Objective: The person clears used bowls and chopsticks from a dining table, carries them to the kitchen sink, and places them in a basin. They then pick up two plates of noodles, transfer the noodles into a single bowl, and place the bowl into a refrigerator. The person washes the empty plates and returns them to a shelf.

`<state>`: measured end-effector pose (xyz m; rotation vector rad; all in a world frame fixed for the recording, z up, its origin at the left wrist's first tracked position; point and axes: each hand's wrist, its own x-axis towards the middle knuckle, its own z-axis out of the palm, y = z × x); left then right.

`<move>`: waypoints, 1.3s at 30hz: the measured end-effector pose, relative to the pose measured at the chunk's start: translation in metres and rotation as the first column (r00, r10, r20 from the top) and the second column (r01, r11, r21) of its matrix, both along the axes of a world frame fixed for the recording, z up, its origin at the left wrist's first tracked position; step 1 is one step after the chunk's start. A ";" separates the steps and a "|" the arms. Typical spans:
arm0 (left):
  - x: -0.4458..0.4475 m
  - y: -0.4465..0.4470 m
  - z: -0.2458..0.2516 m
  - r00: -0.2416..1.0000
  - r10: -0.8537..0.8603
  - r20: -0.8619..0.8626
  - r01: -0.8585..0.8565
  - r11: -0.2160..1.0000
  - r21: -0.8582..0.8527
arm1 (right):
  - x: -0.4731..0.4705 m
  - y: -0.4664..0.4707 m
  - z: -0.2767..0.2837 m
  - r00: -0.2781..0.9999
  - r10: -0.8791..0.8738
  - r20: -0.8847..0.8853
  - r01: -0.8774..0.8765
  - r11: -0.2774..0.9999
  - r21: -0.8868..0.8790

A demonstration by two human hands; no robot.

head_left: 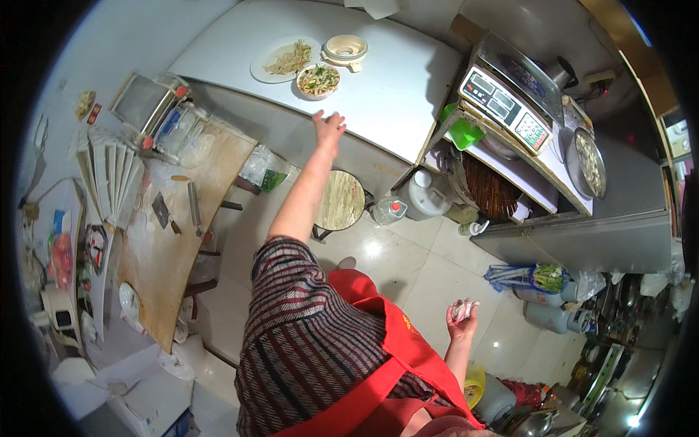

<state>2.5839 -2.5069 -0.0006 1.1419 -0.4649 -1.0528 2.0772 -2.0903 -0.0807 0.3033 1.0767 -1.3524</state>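
My left hand [329, 131] reaches over the near edge of a white table [235, 43], fingers spread and holding nothing. Just beyond the fingertips stands a bowl of chopped food with green pieces [318, 82]. It touches or overlaps a white plate [261, 68] that bears shredded food [289, 59]. Behind the bowl is a cream-coloured round lid or container [345, 49]. Off to the right, low over the floor, my right hand [463, 326] is closed around a crumpled whitish cloth or tissue [462, 309].
A round stool [339, 199] stands under my left forearm. Plastic jugs [428, 194] sit by a shelf with a digital scale [505, 106] and a metal bowl [587, 164]. On the left, a wooden worktop [164, 240] holds a cleaver [162, 210]. Gas cylinders [554, 317] lie right.
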 end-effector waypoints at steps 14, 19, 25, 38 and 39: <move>0.068 -0.131 -0.015 0.842 -0.456 -0.287 0.241 0.795 -0.557 | 0.045 -0.020 0.032 0.988 -0.084 -0.127 0.088 0.996 0.029; 0.101 -0.124 0.000 0.885 -0.285 -0.367 0.180 0.939 -0.294 | 0.059 -0.044 0.037 0.984 -0.086 -0.157 0.092 0.995 0.031; 0.072 -0.045 0.047 0.796 -0.558 -0.236 0.501 0.825 -0.261 | 0.068 -0.047 0.026 0.987 -0.092 -0.134 0.093 0.996 0.003; -0.184 0.094 0.069 0.302 -0.726 -0.618 0.886 0.454 -0.100 | 0.044 -0.062 0.034 0.981 -0.169 -0.098 0.158 0.981 -0.113; -0.200 0.098 0.070 0.310 -0.682 -0.663 0.884 0.463 -0.063 | 0.039 -0.056 0.035 0.981 -0.179 -0.077 0.168 0.977 -0.129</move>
